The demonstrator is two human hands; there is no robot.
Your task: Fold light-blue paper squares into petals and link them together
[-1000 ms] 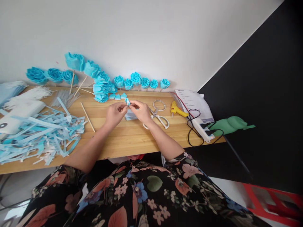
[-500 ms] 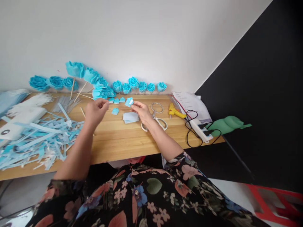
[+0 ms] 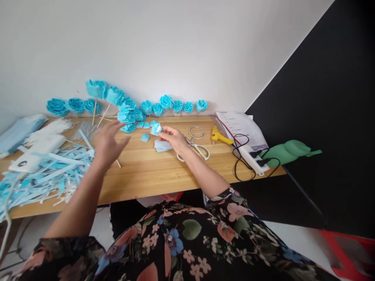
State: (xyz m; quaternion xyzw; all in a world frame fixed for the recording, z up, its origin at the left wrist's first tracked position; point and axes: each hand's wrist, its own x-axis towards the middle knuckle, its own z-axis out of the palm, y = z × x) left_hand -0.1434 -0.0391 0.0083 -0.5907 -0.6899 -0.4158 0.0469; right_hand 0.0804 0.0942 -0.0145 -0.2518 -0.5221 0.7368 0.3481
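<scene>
Between the thumb and fingers of my right hand is a small folded blue paper piece, held above the table. My left hand hovers over the left part of the table, fingers spread, with nothing visible in it. A similar folded blue piece lies on the wood, and several more sit behind it near the flowers. Under my right hand is a small stack of pale blue paper rectangles, partly covered. Scissors with white handles lie partly behind my right wrist.
Blue paper roses line the wall, some on wooden sticks. Paper strips and a white device cover the left. At right are a yellow glue gun, a power strip with black cables, printed sheets and a green object.
My left hand has opened its fingers and moved left and slightly down. My right hand still holds the folded blue paper, a little lower. The view has shifted slightly.
</scene>
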